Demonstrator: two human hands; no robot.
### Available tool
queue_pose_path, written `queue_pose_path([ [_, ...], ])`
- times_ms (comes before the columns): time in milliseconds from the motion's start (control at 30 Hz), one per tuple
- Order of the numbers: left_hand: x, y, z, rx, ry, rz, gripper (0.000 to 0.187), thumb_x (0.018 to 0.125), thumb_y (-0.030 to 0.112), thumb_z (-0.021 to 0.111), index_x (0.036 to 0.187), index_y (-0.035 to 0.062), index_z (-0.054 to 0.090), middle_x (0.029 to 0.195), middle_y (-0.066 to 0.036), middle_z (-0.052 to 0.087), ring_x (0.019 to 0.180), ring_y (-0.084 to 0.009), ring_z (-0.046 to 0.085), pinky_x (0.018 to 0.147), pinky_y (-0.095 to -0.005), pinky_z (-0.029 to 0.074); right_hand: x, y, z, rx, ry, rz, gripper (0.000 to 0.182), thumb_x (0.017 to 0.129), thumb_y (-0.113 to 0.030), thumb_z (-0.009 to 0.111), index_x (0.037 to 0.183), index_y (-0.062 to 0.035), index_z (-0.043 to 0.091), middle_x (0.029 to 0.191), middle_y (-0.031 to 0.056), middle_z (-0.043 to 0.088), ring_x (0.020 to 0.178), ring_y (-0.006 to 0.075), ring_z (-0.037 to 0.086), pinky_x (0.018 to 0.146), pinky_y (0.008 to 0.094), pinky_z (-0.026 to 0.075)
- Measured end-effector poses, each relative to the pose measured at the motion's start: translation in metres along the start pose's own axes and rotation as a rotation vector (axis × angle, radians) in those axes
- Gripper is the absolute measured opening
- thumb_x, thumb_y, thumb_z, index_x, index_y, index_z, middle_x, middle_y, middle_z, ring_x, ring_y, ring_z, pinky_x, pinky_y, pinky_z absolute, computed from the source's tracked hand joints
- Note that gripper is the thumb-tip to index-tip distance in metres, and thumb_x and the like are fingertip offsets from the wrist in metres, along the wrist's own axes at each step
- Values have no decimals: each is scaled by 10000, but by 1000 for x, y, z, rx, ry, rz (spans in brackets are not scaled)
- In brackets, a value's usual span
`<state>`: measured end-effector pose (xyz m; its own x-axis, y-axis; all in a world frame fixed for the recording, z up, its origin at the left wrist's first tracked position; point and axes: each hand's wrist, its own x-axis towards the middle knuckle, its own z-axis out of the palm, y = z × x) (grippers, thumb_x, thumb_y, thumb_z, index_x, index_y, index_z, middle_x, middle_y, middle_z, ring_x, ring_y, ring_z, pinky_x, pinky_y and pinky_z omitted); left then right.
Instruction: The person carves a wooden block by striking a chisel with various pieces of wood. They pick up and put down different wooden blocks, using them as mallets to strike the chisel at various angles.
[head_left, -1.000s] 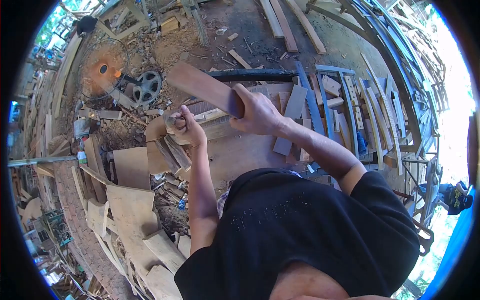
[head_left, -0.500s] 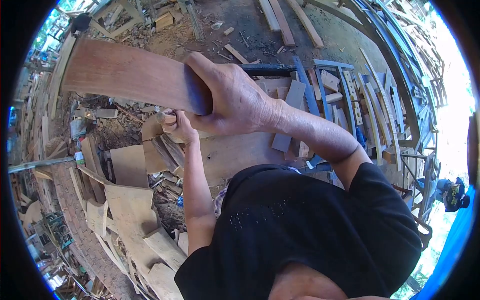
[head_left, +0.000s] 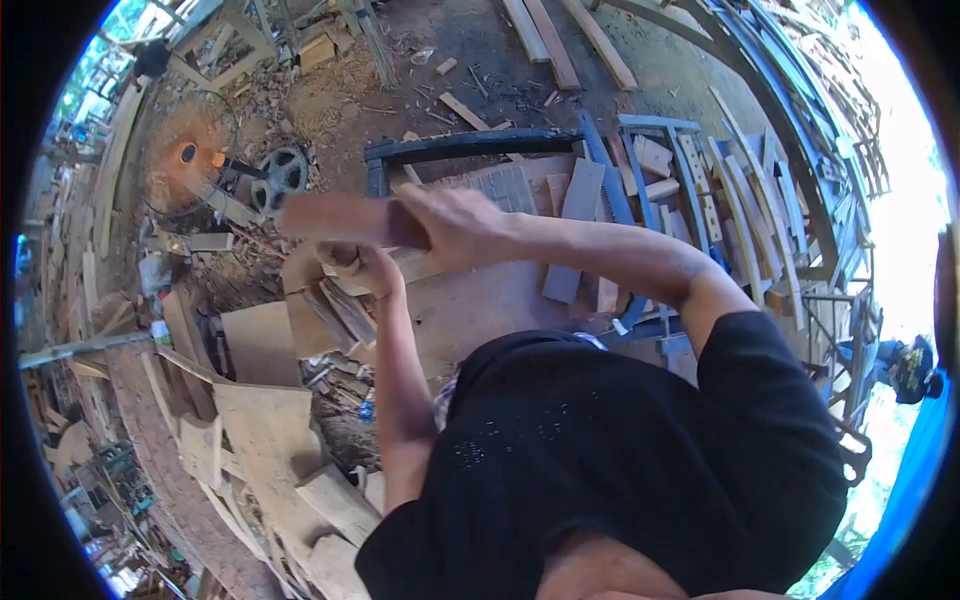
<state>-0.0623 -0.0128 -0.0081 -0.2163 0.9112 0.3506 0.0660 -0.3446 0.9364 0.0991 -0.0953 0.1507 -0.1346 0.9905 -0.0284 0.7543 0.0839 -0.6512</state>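
Observation:
A reddish-brown wooden block (head_left: 345, 219) is gripped at its right end by my right hand (head_left: 455, 228), whose fingers wrap round it; hand and block are slightly blurred. Just below the block, my left hand (head_left: 380, 275) closes on a round-ended wooden piece (head_left: 340, 254). Much of that piece is hidden by the block and my fingers. Both hands are over a wide wooden board (head_left: 480, 305).
A fan (head_left: 190, 155) stands at the upper left. Behind the hands lies a blue-framed saw (head_left: 605, 170). Wooden strips (head_left: 750, 215) fill the right side, and pale offcuts (head_left: 262, 430) are piled at lower left.
My right hand has swung the block down and away from the camera, close to the piece in my left hand. The fan and the dark frame behind are now uncovered.

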Motion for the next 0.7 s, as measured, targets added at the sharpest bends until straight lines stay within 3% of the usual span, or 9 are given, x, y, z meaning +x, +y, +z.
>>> queue_pose_path([
  [67, 10, 12, 11, -133, 57, -66, 328, 804, 152, 726, 1061, 2, 586, 1086, -70, 636, 940, -167, 618, 822, -308, 493, 3, -22, -31, -39, 105, -57, 512, 709, -228, 735, 1070, -41, 424, 900, 230, 617, 838, 407, 629, 661, 478, 496],
  [167, -4, 24, 1, 359, -54, -168, 308, 809, 172, 735, 1024, 3, 592, 1061, -66, 641, 933, -151, 614, 794, -318, 508, -14, -78, -70, 57, 247, -150, 548, 699, -234, 752, 1079, -28, 415, 850, 229, 605, 793, 413, 623, 637, 478, 498],
  [233, -11, 9, 3, 274, -7, -139, 351, 825, 176, 719, 1079, -2, 555, 1097, -79, 626, 964, -178, 608, 834, -334, 494, -16, -88, -75, 239, 626, -513, 588, 692, -254, 751, 1109, -24, 406, 816, 216, 597, 788, 412, 625, 634, 478, 498],
  [267, -13, 0, 4, 228, 18, -120, 372, 833, 179, 711, 1106, -4, 536, 1114, -86, 619, 980, -192, 605, 854, -342, 487, -15, -74, -56, 311, 618, -533, 600, 695, -251, 730, 1146, -28, 403, 805, 203, 602, 790, 403, 629, 641, 469, 500],
  [333, -13, -11, 10, 123, 91, -80, 415, 849, 183, 695, 1161, -9, 500, 1150, -99, 604, 1012, -219, 598, 894, -358, 474, -13, -33, -24, -128, 59, -105, 585, 691, -214, 719, 1153, -35, 409, 820, 201, 609, 807, 399, 630, 657, 461, 500],
  [500, -3, -12, -9, 103, -75, -95, 566, 824, 273, 716, 1235, -13, 452, 1223, -130, 573, 1062, -275, 592, 923, -389, 470, -16, -49, -48, -36, 207, -65, 575, 699, -215, 721, 1147, -29, 413, 804, 210, 601, 793, 422, 618, 680, 486, 482],
  [567, -12, -35, -7, 672, -100, 284, 598, 823, 344, 704, 1235, -4, 446, 1176, -127, 589, 1030, -287, 605, 888, -386, 487, -22, -83, -72, 218, 470, -308, 561, 704, -217, 721, 1133, -21, 417, 827, 224, 606, 816, 430, 614, 700, 494, 477],
  [667, -13, -24, 3, 442, -23, 182, 472, 852, 297, 677, 1184, 29, 477, 1129, -102, 596, 994, -229, 598, 856, -341, 485, -21, -55, -37, 237, 549, -434, 544, 700, -200, 715, 1121, -23, 418, 851, 239, 609, 833, 438, 608, 704, 497, 473],
  [700, -13, -14, 7, 327, 27, 127, 409, 866, 274, 664, 1159, 46, 492, 1105, -89, 599, 976, -200, 595, 840, -319, 485, -18, -25, -11, 148, 286, -228, 535, 692, -185, 709, 1111, -28, 416, 843, 238, 608, 835, 440, 605, 706, 499, 472],
])
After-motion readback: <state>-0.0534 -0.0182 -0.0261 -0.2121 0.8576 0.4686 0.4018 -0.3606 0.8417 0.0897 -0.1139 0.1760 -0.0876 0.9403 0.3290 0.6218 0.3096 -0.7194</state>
